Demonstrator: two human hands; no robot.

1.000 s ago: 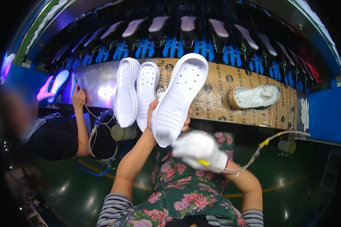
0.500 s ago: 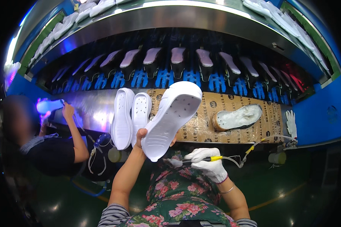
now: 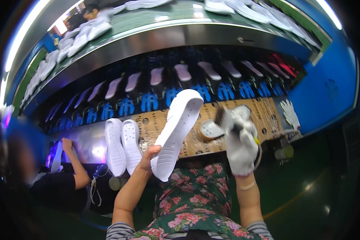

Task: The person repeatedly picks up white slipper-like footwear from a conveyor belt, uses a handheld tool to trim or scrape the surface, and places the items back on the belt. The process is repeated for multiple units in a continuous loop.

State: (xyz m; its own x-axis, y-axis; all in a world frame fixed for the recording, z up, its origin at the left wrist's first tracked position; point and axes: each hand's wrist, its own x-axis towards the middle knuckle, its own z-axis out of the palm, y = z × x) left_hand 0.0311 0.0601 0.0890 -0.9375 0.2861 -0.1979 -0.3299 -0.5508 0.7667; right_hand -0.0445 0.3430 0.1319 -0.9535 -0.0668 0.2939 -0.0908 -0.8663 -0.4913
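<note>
My bare left hand [image 3: 149, 157] grips a white shoe sole [image 3: 176, 136] by its lower end, holding it tilted with the hollow, holed inner face showing. My right hand [image 3: 242, 148], in a white knitted glove, is closed round a brush [image 3: 225, 117] with a hose attached; motion blurs the bristles. Hand and brush are raised in front of a sole-shaped piece [image 3: 211, 130] smeared with white, which lies on the cardboard and is partly hidden by them. Two more white soles [image 3: 115, 148] [image 3: 131, 138] lean side by side at the bench edge, left of my left hand.
Brown printed cardboard [image 3: 268, 116] covers part of the metal bench [image 3: 84, 146]. Behind runs a row of pinkish sole forms [image 3: 157, 76] above blue clamps [image 3: 149, 102]. A loose white glove [image 3: 289, 114] lies at the right. A co-worker's arm [image 3: 78, 170] is at the left. White soles line the upper belt.
My right hand has lifted the brush from beside my lap up over the cardboard. The held sole has turned more upright and edge-on. The whole view has shifted.
</note>
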